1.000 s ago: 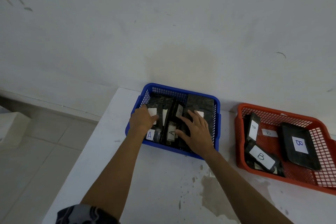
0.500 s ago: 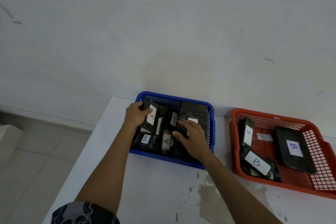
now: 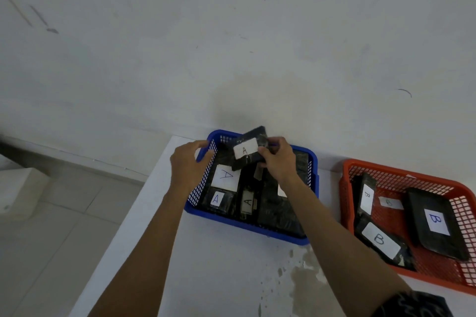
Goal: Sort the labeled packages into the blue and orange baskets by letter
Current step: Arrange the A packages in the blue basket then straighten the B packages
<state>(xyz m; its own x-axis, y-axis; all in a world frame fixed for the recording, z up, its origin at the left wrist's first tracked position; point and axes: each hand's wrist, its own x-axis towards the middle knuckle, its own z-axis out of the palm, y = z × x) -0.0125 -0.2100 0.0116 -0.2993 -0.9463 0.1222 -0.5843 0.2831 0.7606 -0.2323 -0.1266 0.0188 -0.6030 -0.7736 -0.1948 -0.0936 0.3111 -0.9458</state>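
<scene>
The blue basket (image 3: 247, 226) stands against the wall and holds several black packages with white "A" labels, such as a large one (image 3: 225, 177) and a small one (image 3: 216, 198). My right hand (image 3: 278, 162) pinches a black package labelled A (image 3: 244, 150) and holds it tilted above the back of the basket. My left hand (image 3: 188, 165) curls around the basket's left rim near the back corner. The orange basket (image 3: 345, 188) to the right contains black packages labelled B (image 3: 436, 221), (image 3: 381, 239), (image 3: 367, 195).
Both baskets sit on a white table (image 3: 206, 278) that butts against a white wall. The table's left edge drops to a tiled floor (image 3: 64, 226). A damp stain (image 3: 304, 283) marks the tabletop in front of the baskets.
The A package that my left hand was lifting is now in my right hand, higher above the basket. My left hand has moved out to the basket's left rim.
</scene>
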